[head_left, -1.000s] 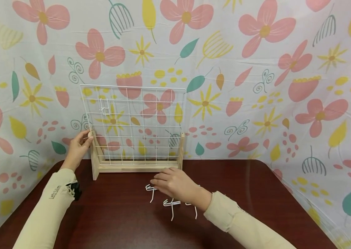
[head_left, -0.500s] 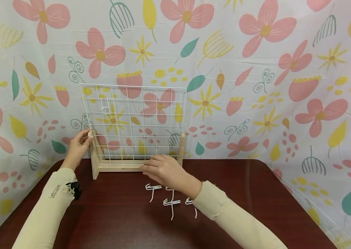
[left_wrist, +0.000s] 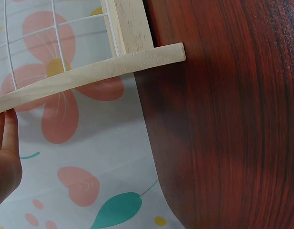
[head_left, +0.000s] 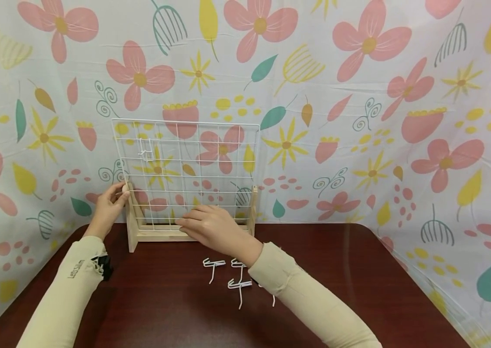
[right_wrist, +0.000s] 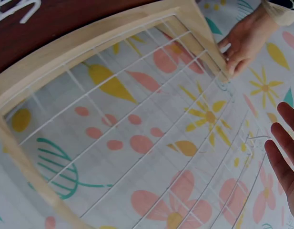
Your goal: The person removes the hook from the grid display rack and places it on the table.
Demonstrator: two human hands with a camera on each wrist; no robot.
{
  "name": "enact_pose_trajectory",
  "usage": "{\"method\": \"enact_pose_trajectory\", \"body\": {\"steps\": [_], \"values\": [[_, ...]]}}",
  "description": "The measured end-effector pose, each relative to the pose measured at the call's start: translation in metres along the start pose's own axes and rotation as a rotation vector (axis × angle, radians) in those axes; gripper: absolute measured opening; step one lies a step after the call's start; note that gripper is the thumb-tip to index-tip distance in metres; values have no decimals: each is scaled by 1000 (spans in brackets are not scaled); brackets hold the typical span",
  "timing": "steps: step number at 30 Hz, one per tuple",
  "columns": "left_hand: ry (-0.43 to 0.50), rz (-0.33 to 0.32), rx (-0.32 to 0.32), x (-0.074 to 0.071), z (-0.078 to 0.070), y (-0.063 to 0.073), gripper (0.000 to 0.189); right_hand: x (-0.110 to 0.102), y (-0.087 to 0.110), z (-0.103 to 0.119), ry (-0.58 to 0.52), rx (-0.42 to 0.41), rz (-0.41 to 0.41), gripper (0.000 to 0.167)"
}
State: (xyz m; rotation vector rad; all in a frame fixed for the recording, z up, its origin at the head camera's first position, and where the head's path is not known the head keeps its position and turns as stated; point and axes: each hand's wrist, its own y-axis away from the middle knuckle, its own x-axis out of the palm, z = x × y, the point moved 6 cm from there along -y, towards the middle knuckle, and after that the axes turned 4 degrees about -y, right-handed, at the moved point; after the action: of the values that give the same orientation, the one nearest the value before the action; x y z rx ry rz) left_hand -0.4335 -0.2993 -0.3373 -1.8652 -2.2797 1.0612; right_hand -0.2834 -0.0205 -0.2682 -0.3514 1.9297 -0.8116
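Note:
A white wire grid panel [head_left: 190, 175] stands upright in a pale wooden stand [head_left: 158, 237] at the back of the table. My left hand [head_left: 108, 205] pinches the top of the stand's left side post [left_wrist: 80, 78] between thumb and fingers. In front of the grid's lower part is my right hand [head_left: 212, 229], moving above the table with nothing visible in it. Its fingers [right_wrist: 281, 160] look extended and apart in the right wrist view. One white wire hook [head_left: 145, 154] hangs at the upper left of the grid.
Several white wire hooks [head_left: 239, 286] lie on the dark red-brown table [head_left: 162, 295], below my right forearm. My right sleeve partly covers the rightmost one. A flower-printed curtain [head_left: 306, 159] rises behind the table and along its sides.
My right hand has moved left and slightly up, from above the hooks to in front of the grid's lower bars. The left hand stays at the post.

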Motion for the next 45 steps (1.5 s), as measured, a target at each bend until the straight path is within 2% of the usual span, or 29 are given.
{"method": "enact_pose_trajectory", "body": {"steps": [11, 18, 24, 35, 40, 45], "values": [[-5, 1, 5, 1, 4, -2, 47, 12, -28, -8, -41, 53, -3, 17], [-6, 16, 3, 0, -3, -1, 46, 17, -41, -15, -63, 63, -24, 17], [-8, 12, 9, 0, -5, 1, 45, 21, -50, -24, -58, 79, -37, 16], [-3, 19, 19, 2, 0, 0, 50, 21, -69, -35, -22, 153, -47, 21], [21, 12, 33, 1, 0, 0, 49, 23, -78, -41, -41, 213, -47, 23], [39, 14, 41, 0, -3, 0, 47, 26, -82, -52, -50, 314, -54, 28]]}}
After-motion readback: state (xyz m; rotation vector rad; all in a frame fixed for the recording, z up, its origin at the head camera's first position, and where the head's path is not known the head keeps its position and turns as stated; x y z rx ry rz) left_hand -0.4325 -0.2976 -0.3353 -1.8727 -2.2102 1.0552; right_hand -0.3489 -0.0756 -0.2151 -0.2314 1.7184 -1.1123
